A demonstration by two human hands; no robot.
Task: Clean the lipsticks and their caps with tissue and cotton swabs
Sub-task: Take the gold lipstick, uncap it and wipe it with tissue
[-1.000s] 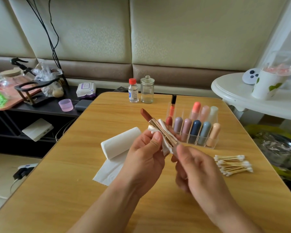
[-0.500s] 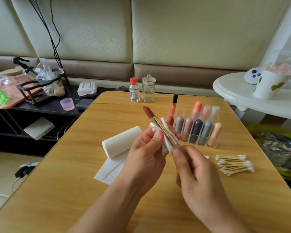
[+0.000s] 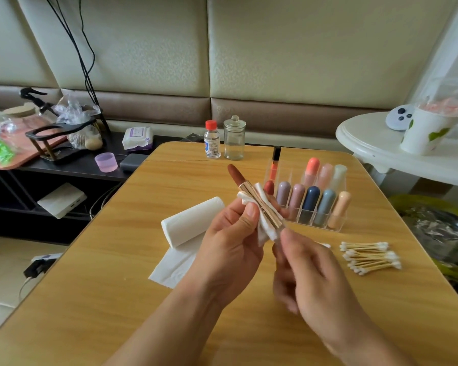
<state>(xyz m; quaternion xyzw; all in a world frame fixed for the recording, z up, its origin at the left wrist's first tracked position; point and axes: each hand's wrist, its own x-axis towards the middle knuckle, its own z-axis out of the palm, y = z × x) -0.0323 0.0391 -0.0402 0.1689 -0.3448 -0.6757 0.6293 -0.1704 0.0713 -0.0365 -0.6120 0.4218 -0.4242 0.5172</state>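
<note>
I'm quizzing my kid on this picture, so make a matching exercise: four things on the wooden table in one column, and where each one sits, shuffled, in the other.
Things:
1. cotton swabs
2. tissue roll
3. red-capped bottle
4. uncapped lipstick

Places:
A. at the table's far edge, beside the glass jar
B. held up between the left hand and right hand
C. piled on the table, right of the hands
D. lying on the table, left of the hands

Pairs: 1-C, 2-D, 3-A, 4-B

Two hands [image 3: 230,249], one open lipstick [image 3: 249,194], nine capped lipsticks [image 3: 311,199], two bottles [image 3: 212,140].
</note>
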